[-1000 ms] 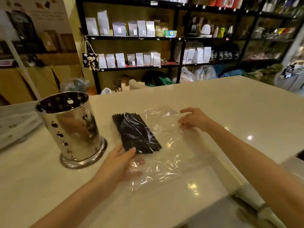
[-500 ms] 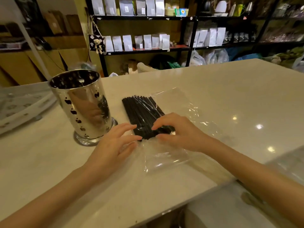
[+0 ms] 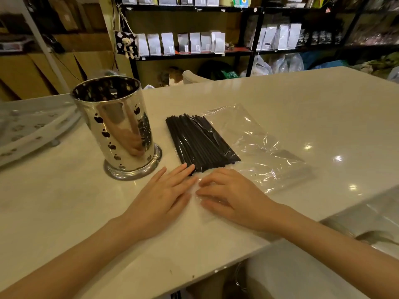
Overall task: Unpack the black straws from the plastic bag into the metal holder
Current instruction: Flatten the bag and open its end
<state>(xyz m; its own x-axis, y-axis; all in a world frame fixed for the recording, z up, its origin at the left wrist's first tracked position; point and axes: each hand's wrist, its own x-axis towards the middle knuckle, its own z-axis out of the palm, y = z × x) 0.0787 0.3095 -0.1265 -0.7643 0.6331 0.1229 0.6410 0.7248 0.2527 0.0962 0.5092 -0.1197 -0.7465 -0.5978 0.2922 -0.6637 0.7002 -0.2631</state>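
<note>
A bundle of black straws (image 3: 197, 142) lies flat on the pale counter inside a clear plastic bag (image 3: 257, 145), its far ends fanned out. To its left stands a shiny metal holder (image 3: 117, 130) with cut-out spots, upright. My left hand (image 3: 159, 202) rests flat on the counter, fingers apart, fingertips touching the near ends of the straws. My right hand (image 3: 233, 196) lies beside it, fingers pressing on the near edge of the bag, just below the straws. Neither hand has the bag lifted.
The counter (image 3: 302, 100) edge runs diagonally at the lower right, with a steel sink area (image 3: 362, 221) beyond it. A grey patterned tray (image 3: 28, 128) sits at the far left. Black shelves (image 3: 194, 55) with white pouches stand behind.
My right hand came from the bag's far side to the straws, then back to the bag's near edge. My left hand flattened beside it. The view moved closer.
</note>
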